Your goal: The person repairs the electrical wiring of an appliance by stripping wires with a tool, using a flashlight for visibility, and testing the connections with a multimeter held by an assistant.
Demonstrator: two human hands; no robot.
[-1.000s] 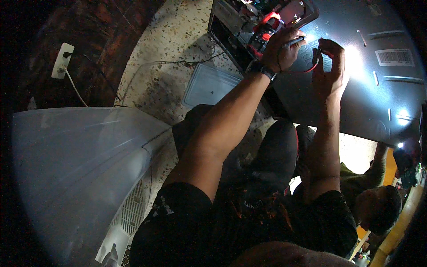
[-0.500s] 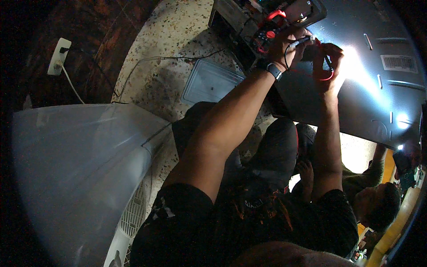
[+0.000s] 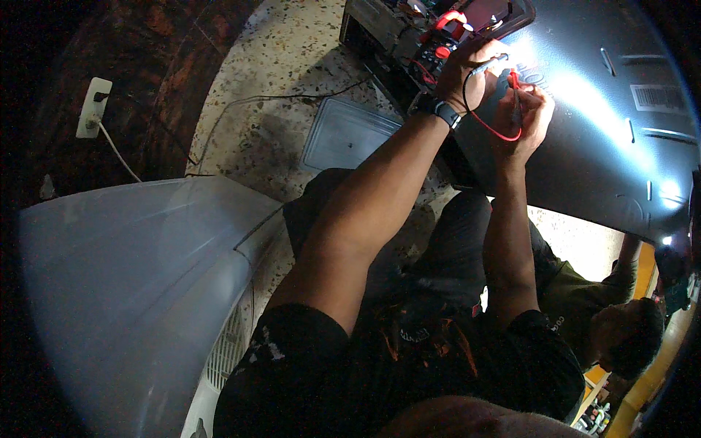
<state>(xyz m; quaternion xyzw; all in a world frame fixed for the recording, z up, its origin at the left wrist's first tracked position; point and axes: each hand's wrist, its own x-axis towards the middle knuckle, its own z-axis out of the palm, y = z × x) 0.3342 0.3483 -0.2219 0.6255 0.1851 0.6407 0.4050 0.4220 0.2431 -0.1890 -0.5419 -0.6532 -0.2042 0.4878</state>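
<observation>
My left hand (image 3: 471,73), with a dark watch on its wrist, grips a slim test probe (image 3: 485,67) with a black lead. My right hand (image 3: 526,120) sits just to its right, pinching a second probe (image 3: 515,93) with a red lead (image 3: 496,133) that loops below. Both hands are over the dark metal panel (image 3: 591,168) of a large appliance. A red-and-black clamp meter (image 3: 443,52) lies just beyond my left hand, beside a dark open compartment (image 3: 376,40) with small parts I cannot make out. The probe tips are too small to tell what they touch.
Below the compartment a blue-grey lid (image 3: 347,135) lies on the speckled floor (image 3: 248,66), with cables across it. A power strip (image 3: 93,106) is at left, above a translucent sheet (image 3: 128,285). A co-worker (image 3: 595,292) is at the lower right, an arm raised at the panel's edge.
My right hand has moved left, closer to my left hand, and the red lead now hangs in a wider loop. My left hand has shifted slightly.
</observation>
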